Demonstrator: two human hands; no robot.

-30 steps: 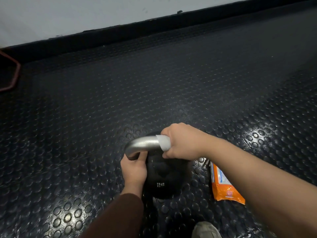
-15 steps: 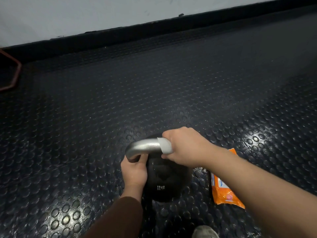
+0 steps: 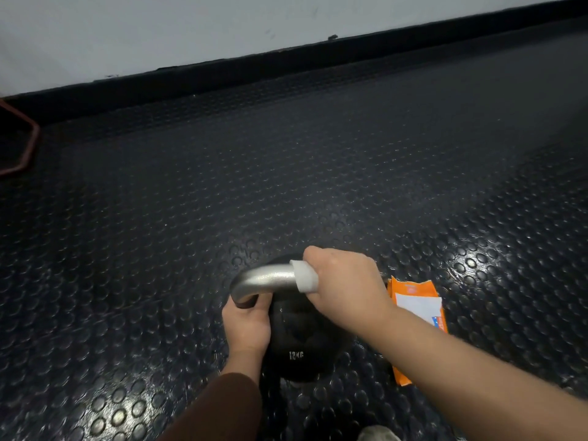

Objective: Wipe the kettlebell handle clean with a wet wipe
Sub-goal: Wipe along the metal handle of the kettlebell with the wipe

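Black round kettlebell (image 3: 302,338) sits near-centre on the studded black rubber floor (image 3: 159,233), white wall (image 3: 127,33) at the far end. The right hand (image 3: 343,291) squeezes a white wet wipe (image 3: 305,278) round its silver metal handle (image 3: 267,280), and the left hand (image 3: 246,323) grips the handle's left base.

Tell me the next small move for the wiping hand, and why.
Probably slide the right hand, gripping the white wet wipe round the curved silver metal handle, leftward toward the bend: that stretch shows bare, while the left hand holds the black round kettlebell steady.
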